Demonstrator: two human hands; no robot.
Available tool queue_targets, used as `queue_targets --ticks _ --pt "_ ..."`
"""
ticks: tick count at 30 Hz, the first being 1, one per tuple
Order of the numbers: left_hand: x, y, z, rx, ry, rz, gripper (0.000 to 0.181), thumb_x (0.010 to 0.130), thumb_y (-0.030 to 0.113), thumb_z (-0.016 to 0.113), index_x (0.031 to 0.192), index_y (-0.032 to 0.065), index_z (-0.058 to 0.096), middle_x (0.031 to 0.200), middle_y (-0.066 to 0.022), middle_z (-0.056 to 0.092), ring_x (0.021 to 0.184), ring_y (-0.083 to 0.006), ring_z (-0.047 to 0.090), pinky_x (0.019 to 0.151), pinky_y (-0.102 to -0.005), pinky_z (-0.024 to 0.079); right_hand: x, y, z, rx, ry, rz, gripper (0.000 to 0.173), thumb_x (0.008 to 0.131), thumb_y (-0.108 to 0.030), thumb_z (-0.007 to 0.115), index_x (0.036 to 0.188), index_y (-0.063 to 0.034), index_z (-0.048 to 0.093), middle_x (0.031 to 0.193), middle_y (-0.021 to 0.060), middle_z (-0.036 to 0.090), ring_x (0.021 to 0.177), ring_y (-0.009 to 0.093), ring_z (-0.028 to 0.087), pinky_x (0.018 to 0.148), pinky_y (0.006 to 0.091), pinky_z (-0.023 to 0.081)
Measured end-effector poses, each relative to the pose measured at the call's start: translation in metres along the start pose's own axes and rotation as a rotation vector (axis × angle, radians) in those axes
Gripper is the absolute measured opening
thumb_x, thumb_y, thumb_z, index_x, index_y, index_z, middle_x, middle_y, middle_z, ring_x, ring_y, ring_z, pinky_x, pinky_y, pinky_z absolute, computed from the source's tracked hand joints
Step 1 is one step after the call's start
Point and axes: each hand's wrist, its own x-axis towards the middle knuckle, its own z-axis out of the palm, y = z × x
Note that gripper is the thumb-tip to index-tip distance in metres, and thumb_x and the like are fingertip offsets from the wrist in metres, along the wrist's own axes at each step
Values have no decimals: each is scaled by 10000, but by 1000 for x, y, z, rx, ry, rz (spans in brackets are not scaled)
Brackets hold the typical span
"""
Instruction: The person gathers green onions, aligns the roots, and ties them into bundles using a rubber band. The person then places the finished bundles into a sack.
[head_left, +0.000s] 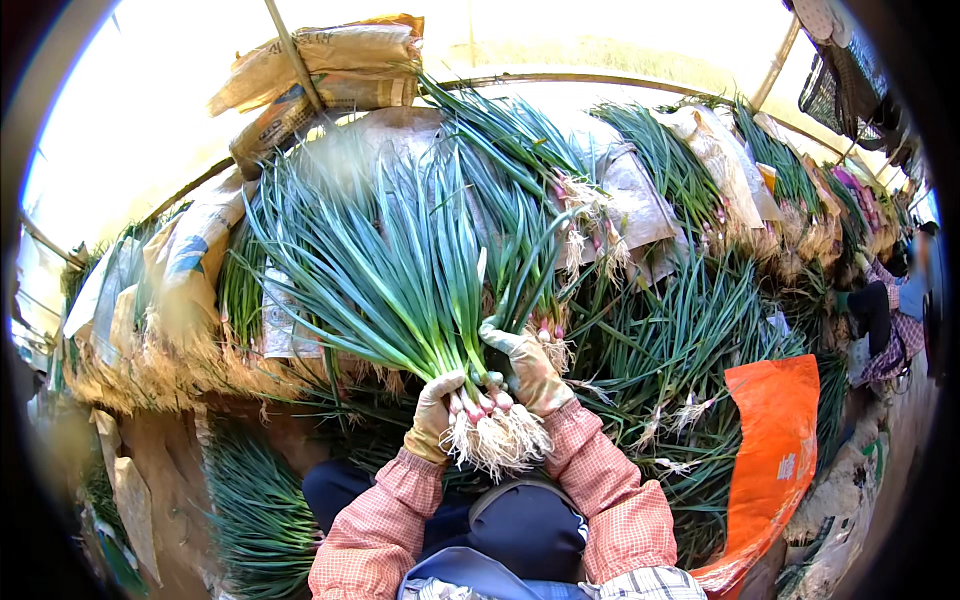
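A thick bunch of green onions (420, 300) stands between my gloved hands, its long leaves fanned upward and away from me. White stringy roots (499, 442) and pinkish bulbs (480, 405) hang at the near end, above my lap. My left hand (435, 416) grips the bunch from the left side, with the thumb across the stems. On the right side, my right hand (531, 367) is closed round the stem bases, its fingers curled among the leaves. Just behind it, smaller bundles of onions (551, 322) lie with their roots towards me.
Rows of bundled onions with sacks (184, 247) line the back. Loose onions (690, 322) heap at the right beside an orange sack (772, 442). Another onion bundle (259, 510) lies at lower left. Folded sacks (330, 67) rest up behind a pole. A person (892, 315) sits far right.
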Motion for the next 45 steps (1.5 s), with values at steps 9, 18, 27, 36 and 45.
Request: queue_targets --ticks 9,18,27,36,45 --pt "-4 -6 -11 26 -22 26 253 831 155 549 699 -53 604 764 -268 653 653 -342 659 719 -473 563 -19 -5 11 460 43 -49 243 992 -222 428 884 -48 559 524 -63 299 431 68 273 430 235 260" --pt "4 -8 -9 37 14 8 333 847 185 557 840 -144 609 762 -282 646 703 -370 664 701 -431 583 -15 -26 24 455 51 -140 248 981 -175 440 1012 3 609 503 -79 246 405 53 216 398 240 180" --pt "-3 -4 11 -97 53 -29 256 846 154 554 908 -86 619 777 -255 643 713 -379 658 733 -485 559 -10 -27 27 432 4 -177 271 965 -174 454 702 -115 482 514 -83 265 402 67 229 395 247 193" --pt "-26 4 6 -115 -62 -60 661 841 265 575 1361 -94 380 1023 -260 649 813 -322 667 804 -407 549 -3 -83 -20 274 243 -607 499 975 -470 455 1163 -26 582 568 -74 443 403 28 301 380 206 270" --pt "18 26 1 266 19 -2 435 875 174 551 1168 -148 540 825 -271 670 648 -255 672 736 -299 564 74 2 -55 -687 166 -368 518 821 -110 671 1269 43 462 921 118 672 800 233 638 760 323 509"
